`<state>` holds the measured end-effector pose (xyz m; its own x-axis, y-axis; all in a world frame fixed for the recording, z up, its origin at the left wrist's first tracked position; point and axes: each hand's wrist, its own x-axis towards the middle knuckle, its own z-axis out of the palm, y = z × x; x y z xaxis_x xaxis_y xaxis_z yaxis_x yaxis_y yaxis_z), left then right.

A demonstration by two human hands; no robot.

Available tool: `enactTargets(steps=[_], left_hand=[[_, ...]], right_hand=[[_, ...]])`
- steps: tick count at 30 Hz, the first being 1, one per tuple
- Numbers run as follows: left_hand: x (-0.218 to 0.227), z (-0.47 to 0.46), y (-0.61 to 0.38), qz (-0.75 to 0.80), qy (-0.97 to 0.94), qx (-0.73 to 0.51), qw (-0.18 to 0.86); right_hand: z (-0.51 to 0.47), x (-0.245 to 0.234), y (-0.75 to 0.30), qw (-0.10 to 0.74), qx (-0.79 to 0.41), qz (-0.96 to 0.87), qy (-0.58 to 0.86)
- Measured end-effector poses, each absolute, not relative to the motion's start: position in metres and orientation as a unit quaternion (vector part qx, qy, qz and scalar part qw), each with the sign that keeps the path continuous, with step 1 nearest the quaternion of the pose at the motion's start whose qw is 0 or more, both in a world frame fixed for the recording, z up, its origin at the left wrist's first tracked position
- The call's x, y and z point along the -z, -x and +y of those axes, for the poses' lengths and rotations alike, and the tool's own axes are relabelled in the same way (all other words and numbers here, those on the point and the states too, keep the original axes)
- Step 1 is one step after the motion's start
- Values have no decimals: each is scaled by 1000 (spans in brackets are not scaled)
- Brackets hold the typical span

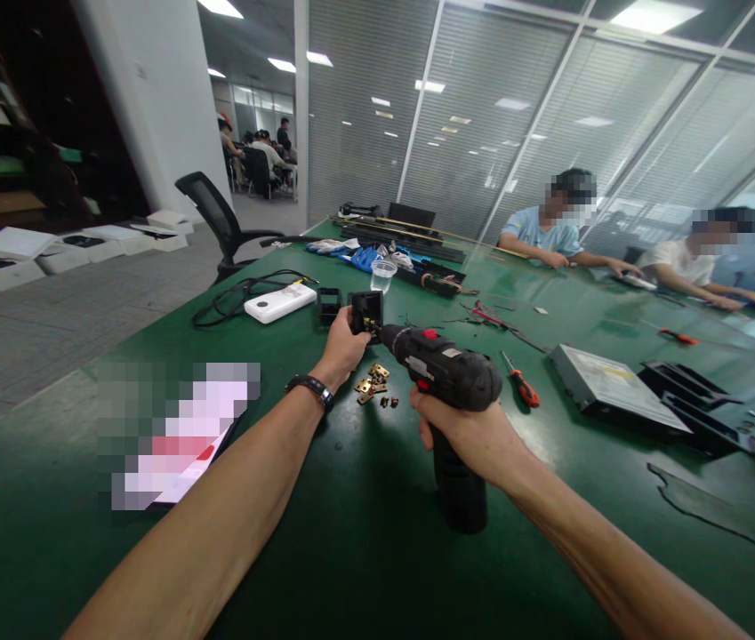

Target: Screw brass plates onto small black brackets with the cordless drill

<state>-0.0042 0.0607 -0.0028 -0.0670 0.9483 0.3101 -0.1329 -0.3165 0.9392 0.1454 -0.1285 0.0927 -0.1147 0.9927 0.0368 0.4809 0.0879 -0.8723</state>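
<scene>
My right hand (461,422) is wrapped round the handle of a black cordless drill (447,364) with red switches. The drill points left, its tip at the inside of a small black square box (368,307). That box stands on its side in the grip of my left hand (345,345), which wears a dark wristband. A bit of brass shows inside it where the drill tip meets it; the exact contact is hidden. Just left stands a similar black square frame (330,304). Several brass plates (372,382) and small dark pieces (389,402) lie on the table below the box.
On the green table (364,551) lie a phone (183,436), a white power bank (280,302) with a black cable, a clear cup (383,276), an orange-handled screwdriver (522,384) and a flat metal drive (617,391). Two people (543,236) sit across on the right.
</scene>
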Motion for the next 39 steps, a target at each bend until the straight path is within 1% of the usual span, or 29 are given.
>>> enactTargets(steps=[39], left_hand=[[3, 60, 4, 388, -524, -619, 438]], right_hand=[[-128, -92, -146, 351, -350, -666, 558]])
